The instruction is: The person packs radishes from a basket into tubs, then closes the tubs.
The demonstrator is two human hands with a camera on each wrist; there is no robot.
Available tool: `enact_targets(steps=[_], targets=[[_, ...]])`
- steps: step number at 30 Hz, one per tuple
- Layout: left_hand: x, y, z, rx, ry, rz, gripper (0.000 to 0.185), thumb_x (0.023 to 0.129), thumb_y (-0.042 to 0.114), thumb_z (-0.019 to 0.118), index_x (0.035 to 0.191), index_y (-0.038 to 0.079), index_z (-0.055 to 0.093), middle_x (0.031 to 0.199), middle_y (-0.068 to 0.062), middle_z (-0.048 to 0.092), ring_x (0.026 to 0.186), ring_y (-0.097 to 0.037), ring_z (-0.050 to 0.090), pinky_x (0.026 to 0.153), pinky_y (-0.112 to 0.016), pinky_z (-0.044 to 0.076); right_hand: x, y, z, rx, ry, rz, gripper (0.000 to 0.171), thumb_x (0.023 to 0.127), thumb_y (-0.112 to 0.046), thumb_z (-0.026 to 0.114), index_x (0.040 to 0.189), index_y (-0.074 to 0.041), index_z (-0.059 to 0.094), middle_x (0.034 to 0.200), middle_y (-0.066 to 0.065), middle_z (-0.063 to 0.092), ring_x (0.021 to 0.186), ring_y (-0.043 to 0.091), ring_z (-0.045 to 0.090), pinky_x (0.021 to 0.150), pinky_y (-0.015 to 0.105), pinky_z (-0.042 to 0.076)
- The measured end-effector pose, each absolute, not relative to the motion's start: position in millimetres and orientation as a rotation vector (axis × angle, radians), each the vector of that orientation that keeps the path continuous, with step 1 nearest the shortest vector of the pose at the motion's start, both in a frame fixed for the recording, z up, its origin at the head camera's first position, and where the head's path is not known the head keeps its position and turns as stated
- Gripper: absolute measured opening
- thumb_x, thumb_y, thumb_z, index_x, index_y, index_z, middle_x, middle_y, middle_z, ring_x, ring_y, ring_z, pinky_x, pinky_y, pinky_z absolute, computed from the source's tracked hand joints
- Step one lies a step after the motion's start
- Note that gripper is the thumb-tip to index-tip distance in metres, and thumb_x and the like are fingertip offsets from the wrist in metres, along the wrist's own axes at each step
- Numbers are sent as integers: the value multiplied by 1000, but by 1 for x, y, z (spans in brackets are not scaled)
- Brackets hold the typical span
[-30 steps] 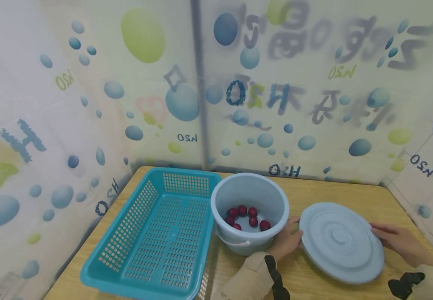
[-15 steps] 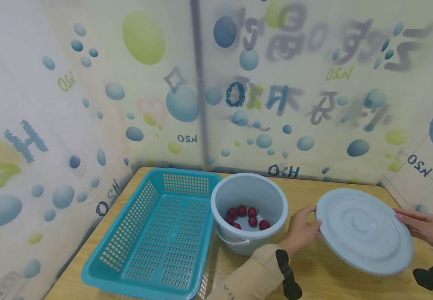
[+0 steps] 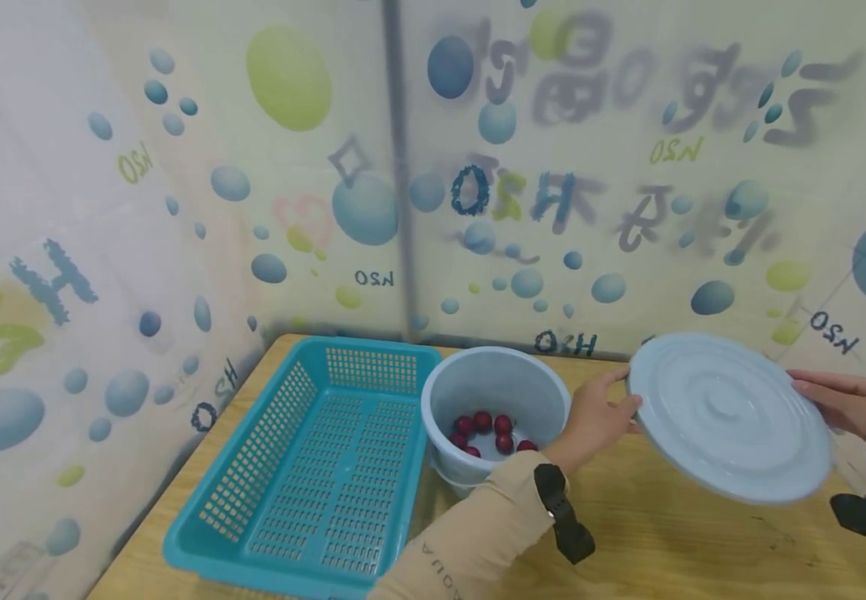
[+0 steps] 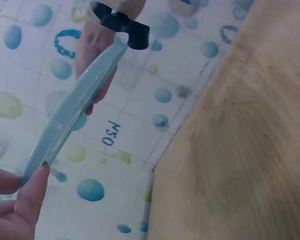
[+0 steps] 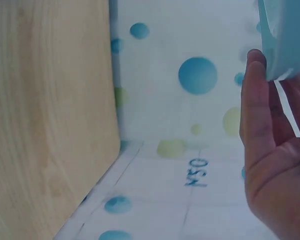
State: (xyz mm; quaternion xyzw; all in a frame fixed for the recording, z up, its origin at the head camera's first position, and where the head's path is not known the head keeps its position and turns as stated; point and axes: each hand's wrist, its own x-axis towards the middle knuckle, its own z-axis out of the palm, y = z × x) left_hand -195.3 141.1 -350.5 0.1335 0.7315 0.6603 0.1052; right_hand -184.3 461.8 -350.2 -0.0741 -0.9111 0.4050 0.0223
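Observation:
Both hands hold a round light-blue lid with ridged rings, raised above the right part of the table. My left hand pinches its left rim between thumb and fingers; the left wrist view shows the lid edge-on in that grip. At the opposite rim, my right hand grips the lid, its fingers under the edge in the right wrist view. Just left of the left hand stands a light-blue bucket, uncovered, with several dark red round fruits at the bottom. The left forearm hides part of the bucket's front.
A teal plastic basket with slotted sides stands left of the bucket, nothing seen in it. Everything rests on a wooden table. Patterned sheeting with blue and green spots closes off the back and both sides.
The lid, held by both hands, has risen from near the tabletop and moved right and toward the back. The bucket and basket have stayed in place.

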Motion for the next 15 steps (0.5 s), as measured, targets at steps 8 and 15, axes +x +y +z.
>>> enact_targets(steps=[8,15], targets=[[-212,108,-327,453,2180,1967,42,86,6,56,127,13,48,120,1,52,63,-15,63,54,-22,51,-201,427,-321,-25,-2859,1260,64,92,-37,42,130,12,29,87,-35,42,76,-19,47,63,14,49],[-235,59,-325,542,2205,1857,44,88,4,52,131,8,42,128,-5,45,71,-18,64,60,-22,52,-214,383,-310,43,-2899,1321,61,90,-39,46,128,7,36,96,-15,55,79,-9,54,68,18,50]])
